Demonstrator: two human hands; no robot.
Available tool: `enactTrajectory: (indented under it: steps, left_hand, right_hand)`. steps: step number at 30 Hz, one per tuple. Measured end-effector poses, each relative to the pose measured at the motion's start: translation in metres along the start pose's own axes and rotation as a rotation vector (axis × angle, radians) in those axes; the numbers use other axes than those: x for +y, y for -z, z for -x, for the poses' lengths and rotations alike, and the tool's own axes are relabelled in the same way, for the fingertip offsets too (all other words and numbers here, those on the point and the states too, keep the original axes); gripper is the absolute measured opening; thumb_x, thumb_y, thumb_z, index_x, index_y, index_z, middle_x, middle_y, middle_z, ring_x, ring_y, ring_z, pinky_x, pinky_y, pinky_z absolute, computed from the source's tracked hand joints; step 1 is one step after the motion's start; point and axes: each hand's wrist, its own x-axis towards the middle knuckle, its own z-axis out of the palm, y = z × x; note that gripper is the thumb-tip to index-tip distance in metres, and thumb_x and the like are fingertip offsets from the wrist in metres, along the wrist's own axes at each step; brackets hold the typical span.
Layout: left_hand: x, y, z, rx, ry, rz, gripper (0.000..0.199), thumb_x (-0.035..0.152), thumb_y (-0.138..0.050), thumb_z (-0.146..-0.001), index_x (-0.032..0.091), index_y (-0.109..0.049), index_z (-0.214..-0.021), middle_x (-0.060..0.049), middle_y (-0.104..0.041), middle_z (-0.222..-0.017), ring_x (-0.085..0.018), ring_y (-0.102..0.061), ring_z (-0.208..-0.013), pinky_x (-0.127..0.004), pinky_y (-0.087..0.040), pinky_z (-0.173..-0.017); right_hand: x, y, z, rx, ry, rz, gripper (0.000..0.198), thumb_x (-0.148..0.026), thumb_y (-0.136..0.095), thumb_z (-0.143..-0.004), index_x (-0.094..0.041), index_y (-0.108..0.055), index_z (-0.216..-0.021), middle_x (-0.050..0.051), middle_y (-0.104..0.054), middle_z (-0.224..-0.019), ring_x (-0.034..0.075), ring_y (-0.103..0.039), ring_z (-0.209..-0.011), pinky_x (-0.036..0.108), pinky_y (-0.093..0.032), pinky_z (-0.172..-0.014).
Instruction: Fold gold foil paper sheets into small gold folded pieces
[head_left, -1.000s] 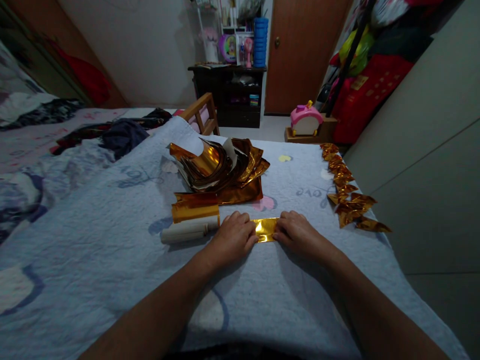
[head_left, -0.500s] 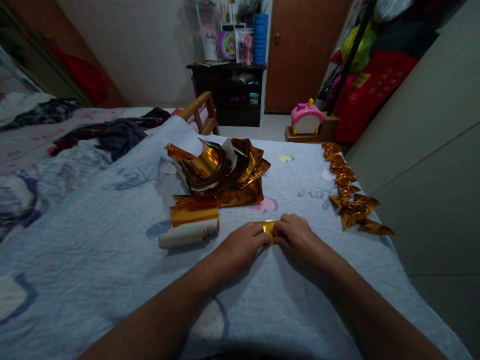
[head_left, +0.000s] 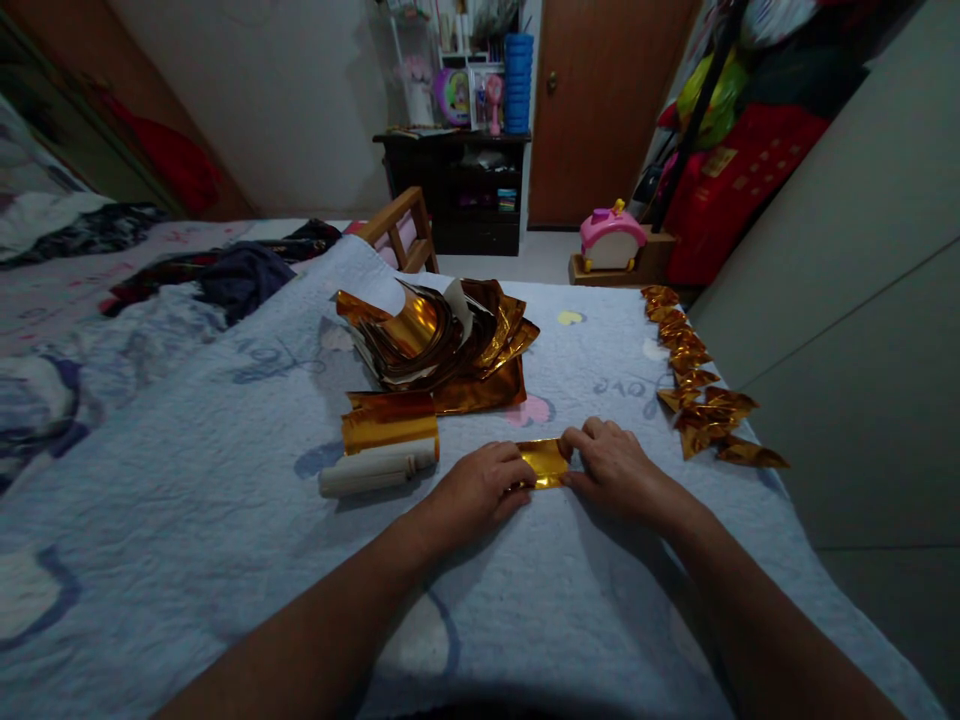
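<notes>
A small folded strip of gold foil paper (head_left: 546, 462) lies on the bed cover between my two hands. My left hand (head_left: 491, 485) is closed on its left end, fingers over the top. At the right end, my right hand (head_left: 606, 458) pinches the edge between thumb and fingers. Left of them lies a curled roll of paper (head_left: 379, 470), grey-white on its outer side, with a gold sheet (head_left: 390, 428) right behind it. Farther back, a thick fanned stack of gold foil sheets (head_left: 420, 335) rests on the cover.
Several folded gold foil pieces (head_left: 686, 350) line the right edge of the bed cover (head_left: 247, 470), close to a pale cabinet (head_left: 870, 380). Crumpled clothes (head_left: 244, 275) lie at the far left. Past the bed stand a dark shelf (head_left: 454, 190) and a pink toy case (head_left: 611, 240).
My right hand has shifted slightly right, and the gap between the hands is wider. More of the gold foil strip shows between them.
</notes>
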Motion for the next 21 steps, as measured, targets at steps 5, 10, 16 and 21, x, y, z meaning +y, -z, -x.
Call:
enactTrajectory:
  steps: [5,10,16,21]
  left_hand:
    - [0.001,0.001,0.0,0.013,0.019,0.017,0.011,0.015,-0.064,-0.09,0.019,-0.069,-0.099,-0.006,-0.064,-0.102,-0.021,-0.059,-0.098,-0.031,-0.047,-0.084]
    - [0.002,0.0,0.001,0.04,0.009,0.025,0.01,0.016,-0.061,-0.092,0.019,-0.069,-0.098,-0.006,-0.063,-0.101,-0.021,-0.057,-0.099,-0.032,-0.046,-0.086]
    - [0.004,0.001,-0.001,0.042,0.074,0.012,0.012,0.02,-0.069,-0.086,0.02,-0.066,-0.097,-0.005,-0.06,-0.102,-0.022,-0.056,-0.099,-0.033,-0.046,-0.085]
    - [0.006,0.0,-0.001,0.068,0.098,-0.033,0.013,0.024,-0.07,-0.085,0.02,-0.063,-0.094,-0.005,-0.06,-0.102,-0.024,-0.054,-0.099,-0.035,-0.045,-0.083]
  right_hand:
    - [0.008,0.013,0.0,-0.004,0.012,-0.085,0.013,-0.016,-0.063,-0.082,-0.02,-0.054,-0.09,0.007,-0.057,-0.091,0.022,-0.051,-0.085,0.035,-0.037,-0.076]
    - [-0.001,0.02,-0.002,0.015,0.194,-0.258,0.012,-0.012,-0.062,-0.08,-0.02,-0.054,-0.083,0.006,-0.056,-0.094,0.022,-0.051,-0.092,0.032,-0.04,-0.08]
    - [-0.013,0.012,-0.004,-0.009,0.246,-0.194,0.012,-0.011,-0.059,-0.08,-0.019,-0.063,-0.09,0.008,-0.059,-0.095,0.021,-0.051,-0.089,0.034,-0.038,-0.079]
    - [-0.014,0.01,-0.006,0.014,0.246,-0.175,0.014,-0.009,-0.056,-0.081,-0.018,-0.066,-0.084,0.007,-0.062,-0.089,0.02,-0.052,-0.084,0.033,-0.038,-0.077]
